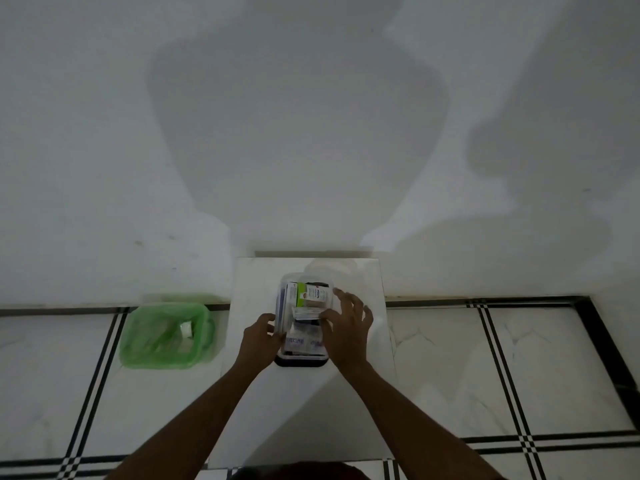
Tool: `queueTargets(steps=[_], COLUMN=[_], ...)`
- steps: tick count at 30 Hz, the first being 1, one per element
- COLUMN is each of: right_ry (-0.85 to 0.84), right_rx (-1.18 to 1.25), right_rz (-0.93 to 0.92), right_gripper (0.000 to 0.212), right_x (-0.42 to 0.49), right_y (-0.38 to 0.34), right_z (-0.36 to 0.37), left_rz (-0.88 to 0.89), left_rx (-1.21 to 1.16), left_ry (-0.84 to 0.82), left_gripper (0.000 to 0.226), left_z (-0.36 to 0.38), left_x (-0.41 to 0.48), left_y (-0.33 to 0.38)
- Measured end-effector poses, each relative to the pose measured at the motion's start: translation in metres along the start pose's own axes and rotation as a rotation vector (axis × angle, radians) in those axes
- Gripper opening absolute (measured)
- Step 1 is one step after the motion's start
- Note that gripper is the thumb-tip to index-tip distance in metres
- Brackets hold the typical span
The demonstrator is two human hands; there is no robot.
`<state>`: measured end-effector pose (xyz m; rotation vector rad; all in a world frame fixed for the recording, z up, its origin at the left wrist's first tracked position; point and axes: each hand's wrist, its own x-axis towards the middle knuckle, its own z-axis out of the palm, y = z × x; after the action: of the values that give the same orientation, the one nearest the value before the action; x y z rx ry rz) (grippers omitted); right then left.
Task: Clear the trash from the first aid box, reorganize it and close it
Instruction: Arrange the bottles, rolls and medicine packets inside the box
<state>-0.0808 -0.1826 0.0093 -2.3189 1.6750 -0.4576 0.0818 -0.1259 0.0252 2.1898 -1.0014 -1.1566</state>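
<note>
Forearms reach in from the near edge. Left hand [260, 336], fingers curled, steadies the box [302, 327] by its left wall; right hand [348, 327], fingers spread, presses down on loose packets [304, 336] inside. Box: clear, dark-based, mid-table [360, 393], overfull; a green-and-white carton [309, 292] sits high at the far end. Risk: contents above the rim could block the lid, or packets slip out. Green-lined bin [166, 336] stands on the floor, left of the table.

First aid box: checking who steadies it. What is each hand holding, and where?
Left hand grips the first aid box at its left wall. Right hand touches packets inside; grasp unclear.
</note>
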Motion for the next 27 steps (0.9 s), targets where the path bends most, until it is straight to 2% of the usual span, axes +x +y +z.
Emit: queueTargets(steps=[4, 7, 10, 12, 18, 20, 25, 27], right_ry=[-0.105, -0.126, -0.156, -0.171, -0.033, -0.048, -0.431, -0.531], right_rx=[-0.095, -0.069, 0.01, 0.076, 0.402, 0.48, 0.455, 0.425], right_rz=[-0.106, -0.11, -0.107, -0.049, 0.328, 0.41, 0.521, 0.554], right_gripper=[0.021, 0.016, 0.03, 0.034, 0.021, 0.019, 0.016, 0.025], right_x=[-0.004, -0.007, -0.013, -0.017, -0.022, -0.024, -0.028, -0.029], right_y=[0.007, 0.01, 0.014, 0.02, 0.032, 0.039, 0.05, 0.047], right_z=[0.008, 0.015, 0.017, 0.014, 0.001, 0.001, 0.016, 0.03], left_rz=[-0.005, -0.006, -0.019, -0.046, 0.023, 0.003, -0.005, 0.01], left_rx=[-0.008, -0.027, -0.025, -0.029, -0.034, -0.092, -0.194, -0.196], left_ry=[-0.02, -0.018, -0.035, -0.066, -0.058, -0.047, 0.051, 0.09], left_gripper=[0.036, 0.035, 0.036, 0.038, 0.03, 0.027, 0.025, 0.029], left_z=[0.003, 0.005, 0.004, 0.004, 0.003, -0.002, -0.022, -0.033], left_x=[0.002, 0.002, 0.004, 0.006, 0.004, 0.002, -0.021, -0.029], left_y=[-0.001, -0.001, -0.002, -0.002, -0.003, -0.008, -0.028, -0.038])
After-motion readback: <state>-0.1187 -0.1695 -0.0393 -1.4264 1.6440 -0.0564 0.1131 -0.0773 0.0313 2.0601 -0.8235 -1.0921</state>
